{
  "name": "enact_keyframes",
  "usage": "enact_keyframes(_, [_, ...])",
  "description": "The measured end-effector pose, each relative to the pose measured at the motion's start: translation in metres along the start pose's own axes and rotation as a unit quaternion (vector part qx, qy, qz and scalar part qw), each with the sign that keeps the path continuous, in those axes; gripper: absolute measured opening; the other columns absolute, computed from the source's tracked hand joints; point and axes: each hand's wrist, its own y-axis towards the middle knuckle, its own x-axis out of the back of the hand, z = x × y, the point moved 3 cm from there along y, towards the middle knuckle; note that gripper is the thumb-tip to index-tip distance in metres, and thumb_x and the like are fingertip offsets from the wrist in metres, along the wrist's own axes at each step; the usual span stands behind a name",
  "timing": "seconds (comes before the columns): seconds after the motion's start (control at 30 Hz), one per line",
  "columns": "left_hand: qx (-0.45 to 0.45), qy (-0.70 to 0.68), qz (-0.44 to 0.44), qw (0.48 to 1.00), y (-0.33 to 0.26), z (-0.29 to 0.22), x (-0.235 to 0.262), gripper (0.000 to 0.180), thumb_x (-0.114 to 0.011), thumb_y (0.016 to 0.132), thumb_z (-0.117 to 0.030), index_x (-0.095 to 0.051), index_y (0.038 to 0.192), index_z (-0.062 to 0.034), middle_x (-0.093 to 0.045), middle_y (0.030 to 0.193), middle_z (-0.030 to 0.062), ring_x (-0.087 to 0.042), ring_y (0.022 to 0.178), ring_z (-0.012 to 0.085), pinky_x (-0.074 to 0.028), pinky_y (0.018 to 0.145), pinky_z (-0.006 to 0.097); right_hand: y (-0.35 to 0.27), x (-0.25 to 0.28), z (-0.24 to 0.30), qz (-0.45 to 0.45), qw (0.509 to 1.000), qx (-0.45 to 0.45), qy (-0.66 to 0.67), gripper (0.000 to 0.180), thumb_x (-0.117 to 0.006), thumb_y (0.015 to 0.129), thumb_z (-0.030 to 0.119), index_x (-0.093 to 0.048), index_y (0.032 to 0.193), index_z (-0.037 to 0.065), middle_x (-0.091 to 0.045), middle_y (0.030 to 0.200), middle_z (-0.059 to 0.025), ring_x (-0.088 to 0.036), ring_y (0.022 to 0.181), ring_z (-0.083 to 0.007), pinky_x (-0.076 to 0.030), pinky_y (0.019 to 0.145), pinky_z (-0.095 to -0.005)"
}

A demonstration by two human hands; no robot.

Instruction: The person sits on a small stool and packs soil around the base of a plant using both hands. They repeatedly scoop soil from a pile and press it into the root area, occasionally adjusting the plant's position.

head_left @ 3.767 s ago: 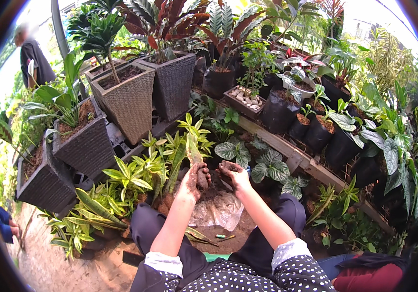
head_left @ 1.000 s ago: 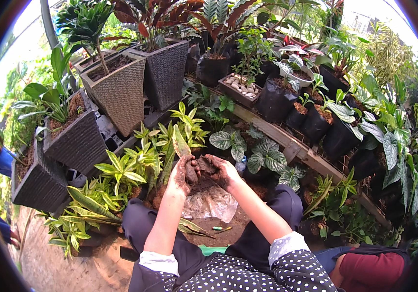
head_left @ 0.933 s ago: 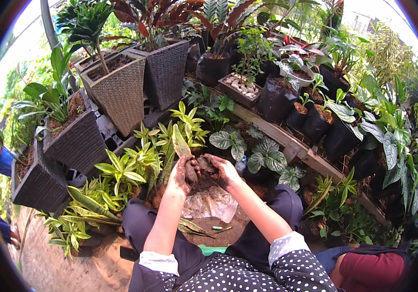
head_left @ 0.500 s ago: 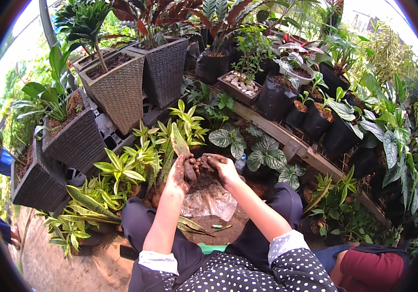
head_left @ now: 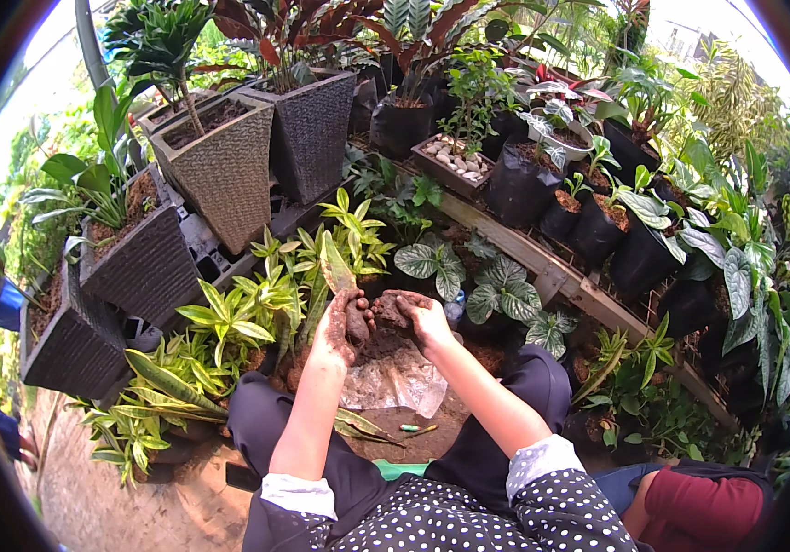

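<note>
Both of my hands are smeared with mud and close together over a pile of dark wet soil [head_left: 393, 344]. The fingers of my left hand [head_left: 340, 329] curl round a clump of the soil. A darker clump [head_left: 389, 310] sits in the curled fingers of my right hand [head_left: 422, 322]. A small gap parts the two hands. Below them a muddy clear plastic sheet [head_left: 399, 385] lies on the ground between my knees. A broad snake plant leaf [head_left: 336, 265] stands upright just beyond my left hand.
Nearer me lie a cut leaf [head_left: 363, 427] and a small green-handled tool [head_left: 412, 428]. Yellow-green plants [head_left: 238, 317] crowd the left, below tall textured pots [head_left: 215, 175]. A wooden rail [head_left: 556, 267] with black plant bags runs along the right. A person's maroon sleeve [head_left: 703, 501] is at lower right.
My hands have shifted very slightly, the gap between them widening a little. At the far left edge, another person's arm has moved a bit.
</note>
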Motion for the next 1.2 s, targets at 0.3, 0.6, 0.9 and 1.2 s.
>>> enact_keyframes(0.3, [0.003,-0.017,0.002,1.0,-0.002,0.0,0.0,0.014,-0.053,0.089,-0.022,-0.051,0.094,-0.0087,-0.053,0.069,-0.0003,-0.052,0.059,0.0144,-0.047,0.055,0.027,-0.008,-0.009,0.01,0.061,0.994,-0.012,0.085,0.039,-0.048,0.082,-0.008,-0.048,0.122,-0.003,-0.06,0.113,-0.0153,-0.059,0.102,-0.0244,-0.048,0.09,-0.0351])
enact_keyframes(0.6, [0.002,-0.014,0.006,1.0,0.0,0.0,0.003,0.015,-0.052,0.09,-0.023,-0.051,0.095,-0.0081,-0.053,0.069,0.0003,-0.052,0.06,0.0146,-0.048,0.055,0.027,-0.006,-0.009,0.014,-0.005,0.997,0.022,0.069,0.042,-0.056,0.079,-0.007,-0.049,0.12,-0.002,-0.061,0.111,-0.0137,-0.06,0.102,-0.0219,-0.048,0.089,-0.0324])
enact_keyframes(0.9, [-0.004,-0.02,0.013,1.0,0.002,0.001,0.005,0.017,-0.051,0.09,-0.025,-0.051,0.095,-0.0084,-0.052,0.07,0.0002,-0.051,0.061,0.0151,-0.048,0.055,0.028,-0.005,-0.005,0.014,0.014,0.997,0.043,0.06,0.039,-0.064,0.077,-0.003,-0.053,0.114,-0.002,-0.064,0.104,-0.0117,-0.062,0.096,-0.0202,-0.049,0.087,-0.0306])
enact_keyframes(1.2, [-0.029,-0.054,0.11,0.992,-0.002,-0.005,-0.005,0.042,-0.047,0.086,-0.044,-0.054,0.097,-0.0042,-0.058,0.079,0.0042,-0.058,0.074,0.0222,-0.051,0.065,0.033,-0.011,-0.003,0.021,-0.057,0.997,0.048,-0.021,0.031,-0.068,0.079,0.004,-0.057,0.107,-0.003,-0.064,0.1,-0.0108,-0.063,0.089,-0.018,-0.051,0.08,-0.0277])
